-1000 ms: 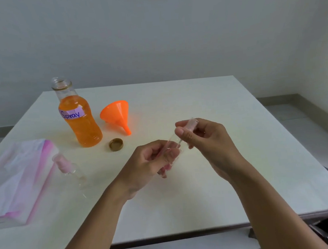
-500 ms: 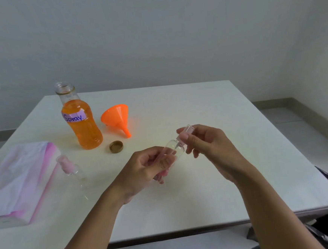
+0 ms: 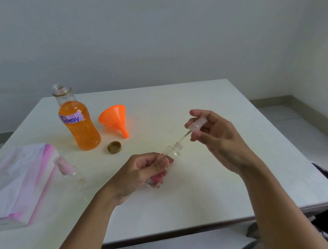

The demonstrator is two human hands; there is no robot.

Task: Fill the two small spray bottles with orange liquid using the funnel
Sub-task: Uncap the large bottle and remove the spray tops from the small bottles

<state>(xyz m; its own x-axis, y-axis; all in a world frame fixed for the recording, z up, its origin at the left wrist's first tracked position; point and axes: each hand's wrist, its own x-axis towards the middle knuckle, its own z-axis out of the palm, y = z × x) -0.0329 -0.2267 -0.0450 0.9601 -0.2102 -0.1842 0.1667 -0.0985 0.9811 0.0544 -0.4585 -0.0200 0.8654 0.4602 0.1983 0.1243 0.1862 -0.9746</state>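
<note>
While the person sat at the white table (image 3: 213,189), both hands were busy above it. The left hand (image 3: 141,171) was curled tight around one small clear spray bottle (image 3: 172,153), holding it tilted with its open neck pointing up and toward the other hand. The right hand (image 3: 217,137) pinched the spray top (image 3: 197,124) between thumb and fingers. That top was off the neck, lifted just above and beyond the bottle mouth, and its thin tube (image 3: 173,148) still ran down inside the bottle. The held bottle looked empty.

There were two small spray bottles in all. The second small bottle (image 3: 73,173) lay on its side on the table, well off to the left of the left hand, with its pink top on. It touched or nearly touched one pink and white packet (image 3: 20,179) lying farther left.

Beyond the left hand stood one big bottle of orange liquid (image 3: 78,123), open, with a label that said "Spray." One gold cap (image 3: 114,147) lay just beside it, between it and the gripped bottle. One orange funnel (image 3: 115,119) lay on its side right of the big bottle, beyond both hands, and no hand touched it.
</note>
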